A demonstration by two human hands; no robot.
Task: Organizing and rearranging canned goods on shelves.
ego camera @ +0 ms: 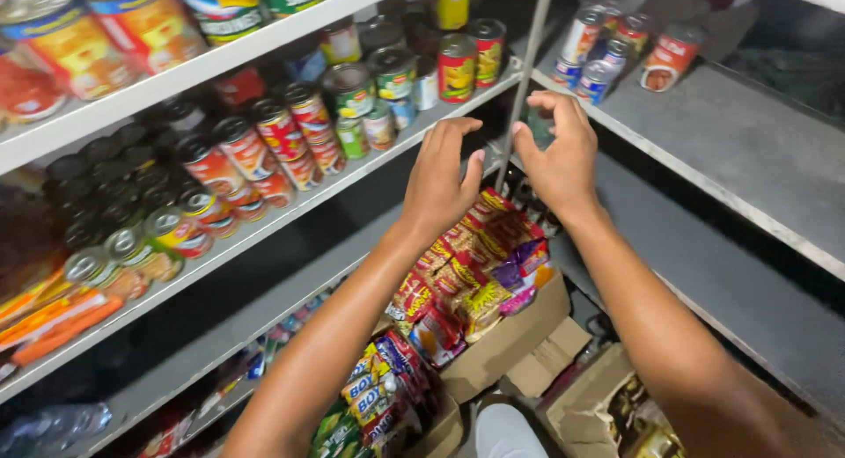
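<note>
Snack packets point(475, 256) sit packed in an open cardboard box point(519, 335) right under both hands in the head view, their row running lengthwise away toward the shelf post point(519, 97). Left hand point(437, 181) and right hand point(559, 154) hover just above, fingers spread and curled, holding nothing. The left one's a touch nearer the packets. Cans point(352, 115) line the shelf point(290, 198) beside.

Dim indoor light; deep shadow under shelves; motion blur at left edge, cans smeared.
</note>
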